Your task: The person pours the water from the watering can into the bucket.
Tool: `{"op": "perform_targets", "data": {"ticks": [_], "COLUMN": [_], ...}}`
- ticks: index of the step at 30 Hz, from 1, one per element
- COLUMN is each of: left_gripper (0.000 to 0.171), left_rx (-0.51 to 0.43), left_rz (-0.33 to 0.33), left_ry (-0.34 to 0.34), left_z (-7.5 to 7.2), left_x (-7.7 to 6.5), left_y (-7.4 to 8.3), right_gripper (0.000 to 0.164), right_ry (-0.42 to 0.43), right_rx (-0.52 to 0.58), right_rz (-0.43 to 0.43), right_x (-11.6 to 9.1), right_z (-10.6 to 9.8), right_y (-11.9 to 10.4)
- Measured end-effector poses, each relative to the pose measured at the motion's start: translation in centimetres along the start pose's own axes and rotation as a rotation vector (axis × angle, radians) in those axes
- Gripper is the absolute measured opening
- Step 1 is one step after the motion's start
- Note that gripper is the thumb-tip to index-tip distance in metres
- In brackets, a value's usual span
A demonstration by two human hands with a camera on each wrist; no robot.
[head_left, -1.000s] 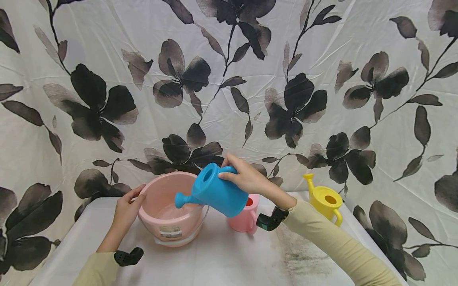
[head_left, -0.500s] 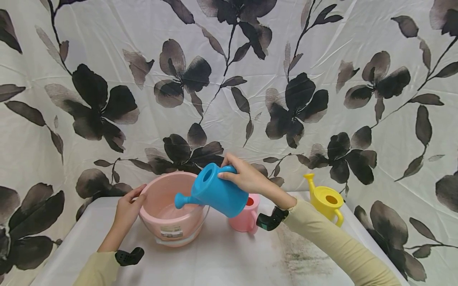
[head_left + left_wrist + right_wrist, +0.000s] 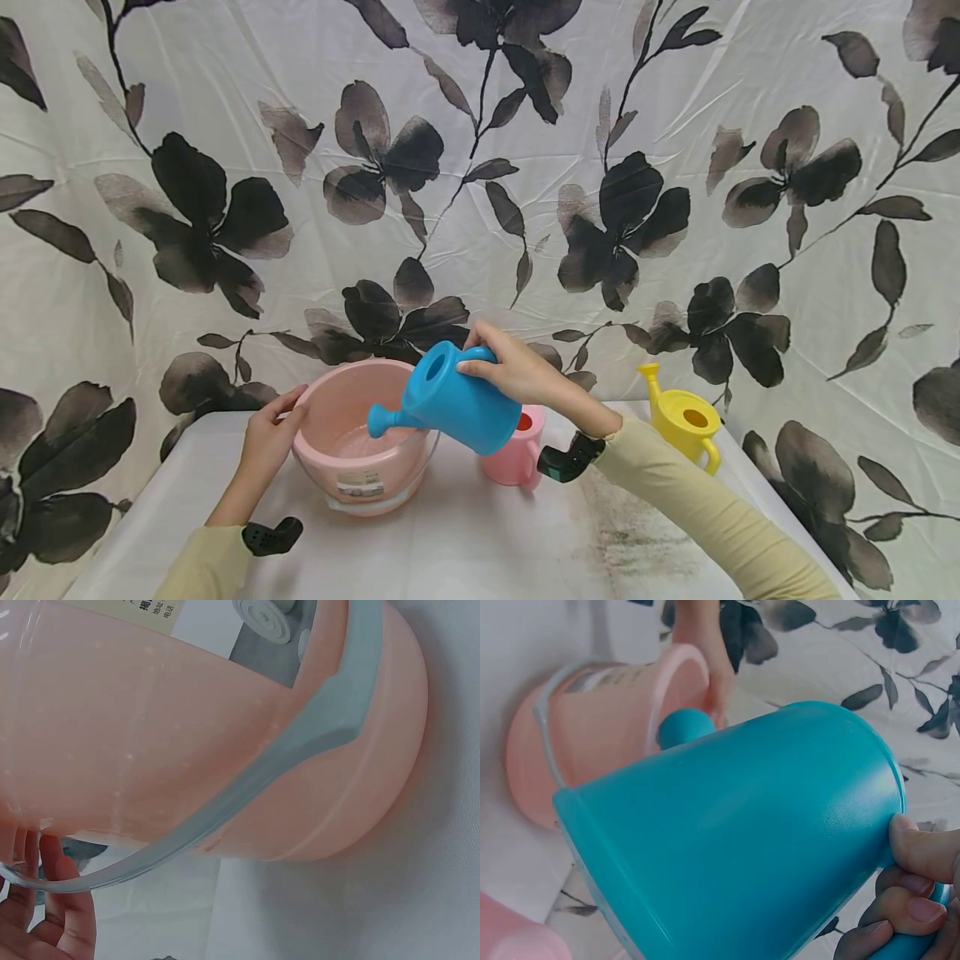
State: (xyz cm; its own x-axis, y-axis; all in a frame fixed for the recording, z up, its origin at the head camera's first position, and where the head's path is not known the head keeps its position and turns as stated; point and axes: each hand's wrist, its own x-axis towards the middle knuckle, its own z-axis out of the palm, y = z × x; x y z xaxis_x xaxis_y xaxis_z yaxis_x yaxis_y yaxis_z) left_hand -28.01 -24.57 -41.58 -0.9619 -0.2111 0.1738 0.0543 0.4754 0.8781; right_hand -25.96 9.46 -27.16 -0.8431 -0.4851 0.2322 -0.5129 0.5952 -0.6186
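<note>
My right hand (image 3: 510, 367) grips the handle of a blue watering can (image 3: 468, 404), thumb and curled fingers also showing in the right wrist view. The can is tilted to the left, and its round spout head (image 3: 380, 421) overlaps the near right rim of a pink bucket (image 3: 360, 475). No water shows at the spout. My left hand (image 3: 266, 437) holds the bucket's left rim. In the left wrist view, fingers (image 3: 71, 900) touch the bucket wall behind its pale bail handle (image 3: 217, 810). A paper label (image 3: 360, 485) is on the bucket's front.
A pink watering can (image 3: 510, 467) stands right of the bucket, partly behind the blue one. Farther right is a yellow watering can (image 3: 682, 425), beyond my right forearm. The white table (image 3: 480, 550) has a dark smudge at right. A floral cloth (image 3: 480, 208) hangs behind.
</note>
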Motion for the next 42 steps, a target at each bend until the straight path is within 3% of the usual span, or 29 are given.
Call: {"op": "perform_targets", "data": {"ticks": [22,42], "left_gripper": [0.048,0.049], "left_rx": [0.007,0.009], "left_rz": [0.022,0.003], "left_ry": [0.013,0.009], "left_z": [0.04,-0.01], "left_x": [0.18,0.05], "left_y": [-0.14,-0.14], "right_gripper": [0.016,0.016], "right_ry": [-0.008,-0.005], "right_rx": [0.005,0.004], "right_rz": [-0.010,-0.001], "right_x": [0.05,0.06], "right_z": [-0.19,-0.12], "right_y": [-0.37,-0.59]}}
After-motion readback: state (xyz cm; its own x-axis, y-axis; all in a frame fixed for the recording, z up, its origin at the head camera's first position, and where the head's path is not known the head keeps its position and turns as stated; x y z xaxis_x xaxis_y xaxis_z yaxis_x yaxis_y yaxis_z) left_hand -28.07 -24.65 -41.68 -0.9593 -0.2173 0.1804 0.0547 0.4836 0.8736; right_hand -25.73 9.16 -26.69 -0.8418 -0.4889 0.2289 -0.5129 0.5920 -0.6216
